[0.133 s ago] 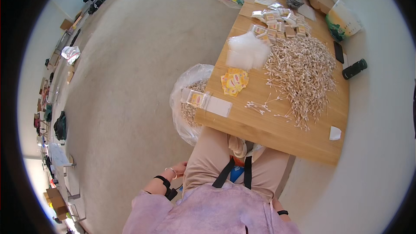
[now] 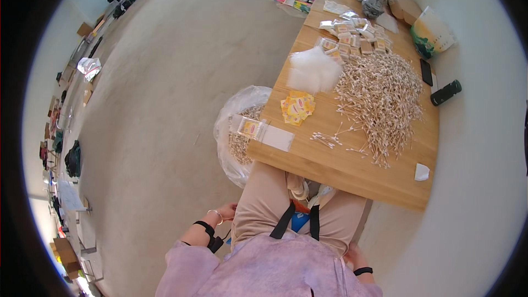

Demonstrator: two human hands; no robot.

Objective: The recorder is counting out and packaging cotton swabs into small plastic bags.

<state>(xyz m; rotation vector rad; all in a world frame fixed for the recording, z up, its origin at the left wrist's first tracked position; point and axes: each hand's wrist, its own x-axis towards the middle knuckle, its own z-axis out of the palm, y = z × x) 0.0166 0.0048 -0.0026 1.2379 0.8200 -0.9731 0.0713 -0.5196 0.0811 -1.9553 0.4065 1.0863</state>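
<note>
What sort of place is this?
Probably a workshop or packing room: a big heap of cotton swabs lies loose on the wooden table, many small packs lie behind it, and a large clear bag beside the table holds what look like more.

Grey-brown floor (image 2: pixel 154 99), pale wall (image 2: pixel 478 154) at right, wooden table (image 2: pixel 335 162) alongside, perhaps small tables (image 2: pixel 71 195) along the far left

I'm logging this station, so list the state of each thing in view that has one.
Cotton swabs: loose, heaped on the table
Large clear bag: open on top, swabs inside
Swab packet: filled, overhanging the table edge
Other swab packets: filled, loosely piled
Clear plastic bags: flat, stacked
Yellow cards: loose, overlapping
Black phone: flat, upper face dark
Left hand: lowered, grip unclear
Right hand: partly hidden, grip unclear
</note>
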